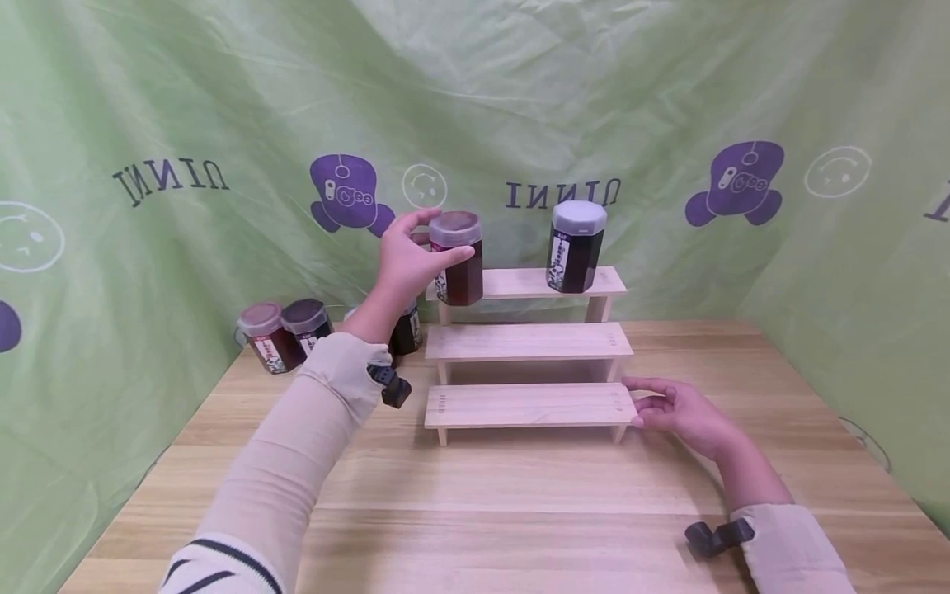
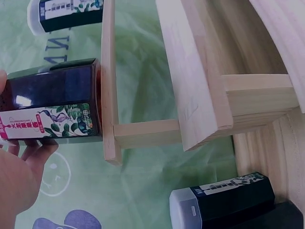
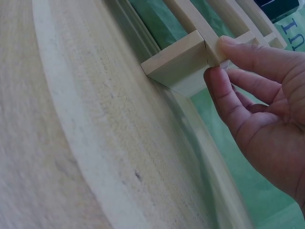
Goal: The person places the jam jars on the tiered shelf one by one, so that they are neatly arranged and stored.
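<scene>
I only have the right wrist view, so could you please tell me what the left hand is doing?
Observer: The left hand holds a red-brown jar at the left end of the top shelf; I cannot tell whether it touches the wood.
Operator: Thank you. My view cuts off the dark jar on that shelf; what lid does it have?
Observer: It has a whitish lid.
Operator: Would there be any jars standing elsewhere, please?
Observer: Yes, a jar with a reddish lid and one with a dark lid stand side by side at the far left of the table.
</scene>
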Tool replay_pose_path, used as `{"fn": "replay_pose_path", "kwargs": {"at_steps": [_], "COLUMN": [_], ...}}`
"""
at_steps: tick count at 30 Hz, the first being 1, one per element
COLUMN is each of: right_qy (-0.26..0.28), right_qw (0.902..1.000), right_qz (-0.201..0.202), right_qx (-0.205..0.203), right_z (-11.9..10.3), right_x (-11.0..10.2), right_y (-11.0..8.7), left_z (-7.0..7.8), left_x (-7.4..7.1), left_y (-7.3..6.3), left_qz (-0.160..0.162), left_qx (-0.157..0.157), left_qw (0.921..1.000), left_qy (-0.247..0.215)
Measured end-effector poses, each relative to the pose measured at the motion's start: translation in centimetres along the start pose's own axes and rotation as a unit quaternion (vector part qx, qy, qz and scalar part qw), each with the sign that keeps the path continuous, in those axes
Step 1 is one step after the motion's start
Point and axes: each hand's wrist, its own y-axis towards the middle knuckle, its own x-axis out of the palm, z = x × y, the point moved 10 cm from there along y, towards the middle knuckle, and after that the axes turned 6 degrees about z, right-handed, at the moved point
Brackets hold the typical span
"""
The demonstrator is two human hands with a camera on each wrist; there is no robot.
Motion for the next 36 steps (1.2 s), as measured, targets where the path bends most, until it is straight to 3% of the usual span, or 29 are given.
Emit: {"fn": "replay_pose_path", "kwargs": {"at_steps": [4,11,20,29,36], "right_qy": [-0.001,-0.001,0.003,0.002,0.004], "right_qw": [1.0000,1.0000,1.0000,1.0000,1.0000], "right_qz": [0.001,0.005,0.002,0.001,-0.005], "right_qx": [0.000,0.000,-0.004,-0.004,-0.005], "right_z": [0.1,0.0,0.0,0.0,0.0], "right_x": [0.0,-0.1,0.0,-0.1,0.0], "right_y": [0.0,-0.1,-0.1,0.0,0.0], "left_z": [-0.4,-0.3,-1.0,-1.2,-1.2], "left_x": [0.4,1.1,1.7,1.9,1.8], "left_y": [0.5,1.4,2.1,2.2,1.4], "left_qz": [-0.009,-0.037,-0.065,-0.070,-0.056], "left_qx": [-0.012,0.002,-0.017,-0.030,-0.014], "left_qw": [0.9998,0.9987,0.9971,0.9970,0.9978], "left_qy": [0.009,0.036,0.034,0.014,-0.033]}}
